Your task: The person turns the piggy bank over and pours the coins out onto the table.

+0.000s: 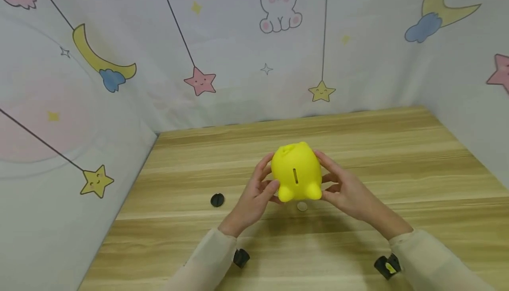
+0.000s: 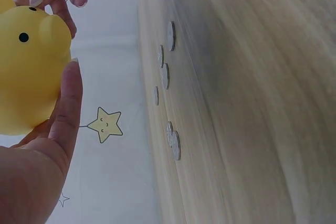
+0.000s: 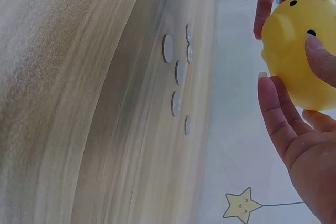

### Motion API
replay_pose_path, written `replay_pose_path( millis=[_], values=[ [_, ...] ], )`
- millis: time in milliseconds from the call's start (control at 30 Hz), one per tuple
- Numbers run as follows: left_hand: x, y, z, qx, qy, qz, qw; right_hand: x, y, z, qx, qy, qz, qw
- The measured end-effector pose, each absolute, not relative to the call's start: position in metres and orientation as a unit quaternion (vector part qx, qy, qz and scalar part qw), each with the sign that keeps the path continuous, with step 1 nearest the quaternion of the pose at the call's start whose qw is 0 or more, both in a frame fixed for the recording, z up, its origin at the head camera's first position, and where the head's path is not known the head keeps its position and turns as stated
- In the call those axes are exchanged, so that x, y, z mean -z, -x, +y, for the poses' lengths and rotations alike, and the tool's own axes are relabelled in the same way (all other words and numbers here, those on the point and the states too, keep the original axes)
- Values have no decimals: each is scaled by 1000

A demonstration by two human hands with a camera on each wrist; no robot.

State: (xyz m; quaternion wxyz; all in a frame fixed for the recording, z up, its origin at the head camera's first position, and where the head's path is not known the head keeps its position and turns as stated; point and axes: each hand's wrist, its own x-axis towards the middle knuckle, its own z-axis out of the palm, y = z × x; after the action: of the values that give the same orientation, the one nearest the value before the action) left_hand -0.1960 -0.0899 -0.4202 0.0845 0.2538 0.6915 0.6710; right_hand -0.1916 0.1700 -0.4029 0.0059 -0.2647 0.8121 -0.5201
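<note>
A yellow piggy bank [image 1: 296, 167] with a narrow dark slot is held up over the wooden table between both hands. My left hand [image 1: 256, 198] grips its left side, thumb near one rounded bump, and my right hand [image 1: 350, 193] grips the opposite side. The wrist views show the eyes and snout of the piggy bank [image 2: 31, 72], tilted toward the tabletop. Below it lie several silver coins [image 3: 176, 103], spread loosely on the wood; the head view shows just one coin [image 1: 302, 206], the others being hidden behind the piggy bank.
A black round plug [image 1: 217, 200] lies on the table [image 1: 179, 158] to the left of my left hand. White cloth walls [image 1: 238, 47] printed with stars, moons and rabbits stand behind and at both sides. Black wrist devices [image 1: 387, 266] show beside the sleeves.
</note>
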Motion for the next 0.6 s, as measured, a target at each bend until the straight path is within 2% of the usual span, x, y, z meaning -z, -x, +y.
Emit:
replay_pose_path(
  millis=[100,233,433,533,600],
  values=[
    [421,197,-91,-668,-245,697,89,405,193,169,537,273,798,16],
    [420,198,-90,-648,-177,734,102,407,193,167,559,231,793,79],
    [415,199,-86,-566,-28,801,192,407,191,155,551,134,797,208],
    [415,201,-86,-550,-4,806,220,408,191,151,564,121,782,236],
    [416,202,-86,-550,-6,806,218,408,192,152,576,122,769,247]
  ],
)
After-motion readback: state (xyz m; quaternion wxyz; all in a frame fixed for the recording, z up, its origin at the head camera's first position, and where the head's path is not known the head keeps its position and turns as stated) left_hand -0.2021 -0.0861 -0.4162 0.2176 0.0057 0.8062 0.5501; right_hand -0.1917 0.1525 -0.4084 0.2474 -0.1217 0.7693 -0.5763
